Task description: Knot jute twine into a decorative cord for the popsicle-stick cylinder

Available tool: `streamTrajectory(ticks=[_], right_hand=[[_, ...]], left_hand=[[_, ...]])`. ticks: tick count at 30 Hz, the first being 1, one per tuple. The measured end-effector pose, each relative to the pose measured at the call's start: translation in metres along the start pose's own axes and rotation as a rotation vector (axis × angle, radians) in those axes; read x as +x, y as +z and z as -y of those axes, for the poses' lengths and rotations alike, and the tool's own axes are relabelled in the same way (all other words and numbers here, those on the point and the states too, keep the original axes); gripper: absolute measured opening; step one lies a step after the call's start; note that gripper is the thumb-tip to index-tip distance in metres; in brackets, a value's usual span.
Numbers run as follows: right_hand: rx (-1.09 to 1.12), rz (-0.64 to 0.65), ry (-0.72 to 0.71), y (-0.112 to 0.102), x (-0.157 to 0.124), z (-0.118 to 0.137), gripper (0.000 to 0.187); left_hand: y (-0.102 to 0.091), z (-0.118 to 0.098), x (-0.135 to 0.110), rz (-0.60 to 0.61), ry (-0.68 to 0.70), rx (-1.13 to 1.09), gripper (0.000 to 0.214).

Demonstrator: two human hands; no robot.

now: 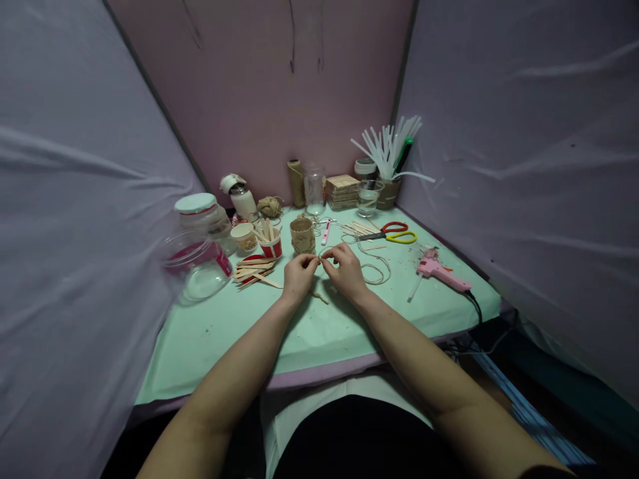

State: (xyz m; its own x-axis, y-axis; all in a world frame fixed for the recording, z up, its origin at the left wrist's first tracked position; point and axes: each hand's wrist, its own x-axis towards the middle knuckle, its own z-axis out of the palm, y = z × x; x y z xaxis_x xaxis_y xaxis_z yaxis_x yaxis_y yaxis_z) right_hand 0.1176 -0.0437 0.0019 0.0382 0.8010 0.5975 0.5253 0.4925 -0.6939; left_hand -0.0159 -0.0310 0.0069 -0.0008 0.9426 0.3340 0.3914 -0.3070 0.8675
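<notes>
My left hand and my right hand meet over the middle of the green table, fingers pinched together on a thin piece of jute twine. The twine trails in loose loops to the right of my right hand. Just behind my fingertips stands a small jar wrapped in twine. A wooden stick lies on the table under my hands.
Loose wooden sticks and a red cup of sticks lie left. Clear plastic jars stand far left. Scissors and a pink glue gun lie right. A twine ball, glass jar and straws line the back.
</notes>
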Motion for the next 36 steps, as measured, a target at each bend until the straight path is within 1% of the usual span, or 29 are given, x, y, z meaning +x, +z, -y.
streamTrajectory(ticks=[5,9,14,17,21,28,36], right_hand=[[-0.019,0.0,0.009,0.001,0.0,-0.002,0.014],[0.01,-0.01,0.043,0.003,0.001,-0.005,0.013],[0.059,-0.046,0.135,0.006,0.002,-0.01,0.012],[0.065,-0.036,0.204,0.008,0.003,-0.013,0.011],[0.1,-0.023,0.26,0.009,0.004,-0.015,0.011],[0.133,-0.012,0.288,0.009,0.003,-0.014,0.013],[0.185,0.0,0.309,0.009,0.004,-0.014,0.012]], left_hand=[[0.0,-0.002,-0.002,0.0,0.036,0.009,0.017],[0.001,-0.003,-0.003,0.006,0.047,0.019,0.017],[0.002,-0.004,-0.004,0.021,0.075,0.048,0.017],[0.002,-0.005,-0.005,0.028,0.071,0.044,0.017],[0.003,-0.005,-0.004,0.032,0.004,-0.037,0.017],[0.005,-0.004,-0.001,0.065,-0.213,-0.318,0.023],[0.008,-0.002,-0.001,0.067,-0.328,-0.45,0.028]])
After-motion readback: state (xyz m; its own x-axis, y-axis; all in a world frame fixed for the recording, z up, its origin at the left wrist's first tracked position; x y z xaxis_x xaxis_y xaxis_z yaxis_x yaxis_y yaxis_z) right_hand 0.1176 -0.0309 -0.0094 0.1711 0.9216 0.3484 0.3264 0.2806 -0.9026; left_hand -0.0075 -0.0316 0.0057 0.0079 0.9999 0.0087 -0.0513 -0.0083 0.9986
